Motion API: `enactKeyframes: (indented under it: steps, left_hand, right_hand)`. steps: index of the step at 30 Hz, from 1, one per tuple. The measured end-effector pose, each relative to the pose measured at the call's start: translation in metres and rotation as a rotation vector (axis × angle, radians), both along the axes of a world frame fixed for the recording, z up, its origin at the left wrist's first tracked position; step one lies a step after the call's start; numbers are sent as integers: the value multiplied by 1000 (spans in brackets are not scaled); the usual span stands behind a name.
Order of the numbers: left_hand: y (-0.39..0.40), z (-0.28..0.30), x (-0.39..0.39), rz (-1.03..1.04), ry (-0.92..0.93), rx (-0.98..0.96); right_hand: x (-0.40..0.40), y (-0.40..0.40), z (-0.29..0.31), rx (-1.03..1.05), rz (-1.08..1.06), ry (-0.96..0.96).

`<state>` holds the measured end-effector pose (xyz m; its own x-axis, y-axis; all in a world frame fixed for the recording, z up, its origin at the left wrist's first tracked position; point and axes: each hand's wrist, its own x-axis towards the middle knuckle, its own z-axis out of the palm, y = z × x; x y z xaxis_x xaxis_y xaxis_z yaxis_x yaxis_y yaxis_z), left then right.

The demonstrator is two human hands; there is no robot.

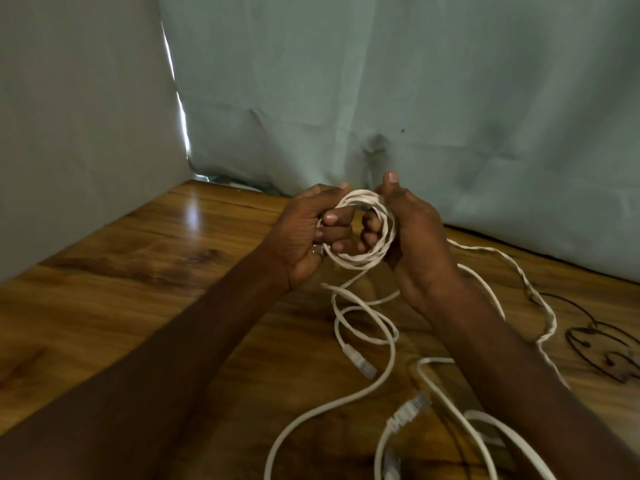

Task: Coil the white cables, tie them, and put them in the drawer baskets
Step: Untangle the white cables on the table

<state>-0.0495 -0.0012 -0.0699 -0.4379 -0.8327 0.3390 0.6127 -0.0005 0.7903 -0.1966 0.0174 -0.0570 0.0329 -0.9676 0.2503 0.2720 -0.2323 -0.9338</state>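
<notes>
Two hands (304,237) gripping small, seemingly untied white coil (363,233)

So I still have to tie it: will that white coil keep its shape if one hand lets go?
Probably not. The white coil is untied, with both the left hand and right hand gripping it, so its loops would likely spring apart. Its trailing tail lies in limp curves on the table, suggesting it is floppy and light.

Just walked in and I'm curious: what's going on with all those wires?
A person is winding a white cable into a small coil, holding it above the wooden table with the left hand and right hand, fingers curled round its sides. More loose white cables with plug ends lie on the table, not yet coiled. Thin black wire ties lie to the right.
</notes>
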Motion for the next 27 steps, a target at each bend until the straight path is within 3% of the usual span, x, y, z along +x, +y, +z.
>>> enactKeyframes:
  steps: [3, 5, 13, 18, 25, 27]
  left_hand:
    - [1, 3, 6, 16, -27, -24]
    - [3, 6, 6, -24, -46, -14]
    - [10, 11, 4, -100, -43, -29]
    - [5, 7, 13, -16, -86, -11]
    - [-6, 0, 18, -75, -95, 50]
    - [-5, 1, 18, -52, -144, 13]
  right_hand:
    - [-2, -3, 0, 126, 322, -231]
    - [-3, -6, -2, 139, 397, -308]
    - [3, 0, 1, 79, 305, -333]
    - [6, 0, -6, 15, 263, -180]
    - [8, -3, -7, 23, -192, 4]
    - [-3, -3, -2, 22, -234, 98]
